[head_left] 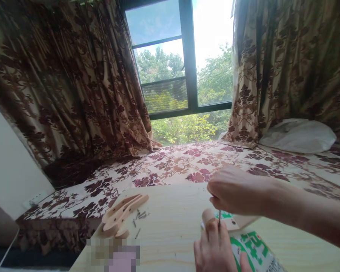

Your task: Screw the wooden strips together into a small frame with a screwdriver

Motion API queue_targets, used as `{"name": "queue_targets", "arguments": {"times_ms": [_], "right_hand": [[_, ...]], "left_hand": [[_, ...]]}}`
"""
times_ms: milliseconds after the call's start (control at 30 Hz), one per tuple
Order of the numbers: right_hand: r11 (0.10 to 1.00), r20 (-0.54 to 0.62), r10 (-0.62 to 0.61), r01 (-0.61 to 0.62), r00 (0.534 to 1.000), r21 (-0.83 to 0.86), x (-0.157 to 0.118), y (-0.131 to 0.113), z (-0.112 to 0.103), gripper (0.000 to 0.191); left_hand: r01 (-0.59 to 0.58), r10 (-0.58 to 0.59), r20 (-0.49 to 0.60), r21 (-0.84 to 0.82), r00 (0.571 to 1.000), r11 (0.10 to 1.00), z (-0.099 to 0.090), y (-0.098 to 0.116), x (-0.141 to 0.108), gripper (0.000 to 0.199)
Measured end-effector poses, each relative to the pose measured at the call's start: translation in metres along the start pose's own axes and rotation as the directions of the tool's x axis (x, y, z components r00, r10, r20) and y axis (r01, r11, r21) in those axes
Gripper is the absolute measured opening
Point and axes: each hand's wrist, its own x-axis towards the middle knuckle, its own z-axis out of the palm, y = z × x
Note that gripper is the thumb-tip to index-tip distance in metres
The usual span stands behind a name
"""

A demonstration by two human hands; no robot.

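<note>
Near the board's front right, my left hand (215, 247) rests with its fingers around a light wooden piece (209, 216). Above it, my right hand (232, 190) is closed in a fist on a tool whose thin metal shaft (219, 216) points down between the left fingers; the fist hides its handle. A flat wooden piece with a dark hole (238, 223) lies under the hands. Beneath them is a white sheet with green print (252, 245). Several curved wooden pieces (124, 211) lie together on the left, with small screws (141, 215) beside them.
The pale wooden board (170, 234) stands before a ledge covered in floral cloth (170, 166). Behind are a window (189, 60) and patterned curtains (82, 83). A white bag (300, 135) lies at the back right. Part of the front left is pixelated.
</note>
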Motion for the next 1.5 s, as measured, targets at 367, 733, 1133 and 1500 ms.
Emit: {"name": "queue_targets", "arguments": {"times_ms": [367,733,1133,1500], "right_hand": [[0.999,-0.073,-0.035,0.034,0.997,-0.004,0.014,-0.015,0.004,0.025],[0.996,-0.111,0.088,-0.086,0.990,0.019,0.018,-0.006,0.011,0.028],[0.993,-0.017,0.061,-0.059,0.998,0.101,0.005,0.005,0.001,0.025],[0.993,-0.059,-0.056,0.062,0.997,0.102,-0.004,0.003,-0.003,0.023]], "left_hand": [[-0.014,0.019,0.101,-0.055,0.995,0.998,-0.003,-0.004,-0.002,0.049],[-0.139,0.134,0.148,0.020,0.980,0.990,-0.015,-0.004,0.007,0.045],[-0.194,0.187,0.182,0.022,0.965,0.981,-0.019,-0.007,0.010,0.043],[-0.152,0.157,0.178,-0.044,0.971,0.987,-0.019,-0.006,0.008,0.042]]}}
